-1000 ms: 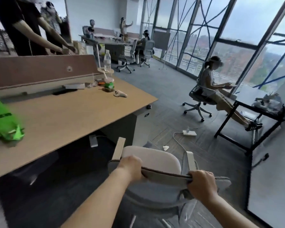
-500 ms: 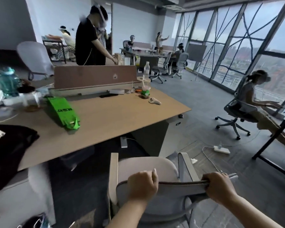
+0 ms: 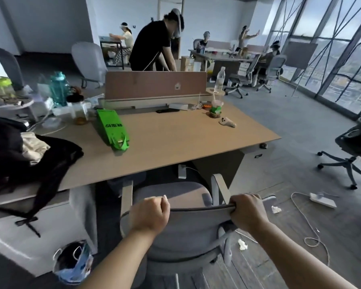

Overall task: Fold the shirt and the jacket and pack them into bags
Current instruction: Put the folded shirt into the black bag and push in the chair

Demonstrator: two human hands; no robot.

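Head view: the left hand (image 3: 149, 213) and right hand (image 3: 248, 211) each close around the top edge of the grey fabric office chair backrest (image 3: 196, 228). The chair faces the near edge of the tan wooden desk (image 3: 186, 142). A folded green bag (image 3: 112, 128) lies mid-desk; the black jacket (image 3: 19, 159) overhangs the left edge. Open floor lies rightward.
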